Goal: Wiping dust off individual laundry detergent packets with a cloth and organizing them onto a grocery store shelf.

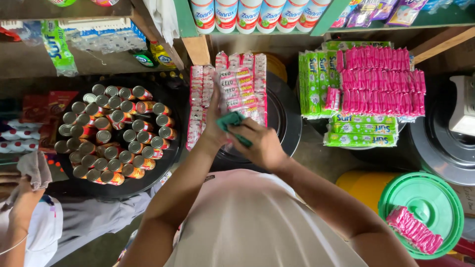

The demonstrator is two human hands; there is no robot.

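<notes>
Right now: left hand (213, 121) up behind hanging sachet strips (241, 86), fingers mostly hidden, prob. gripping one strip. Right hand (260, 143) w/ fingers curled tight on green cloth (232, 121), pressed vs. strips above black drum lid (284, 118). Risks: rubbing too hard could tear perforations & drop sachets; elbow swing near stacked cans (116, 133) could topple them.

Your left hand (213, 121) is raised with fingers extended upward, while your right hand (260, 143) is curled closed beside it, both forearms angled inward.
</notes>
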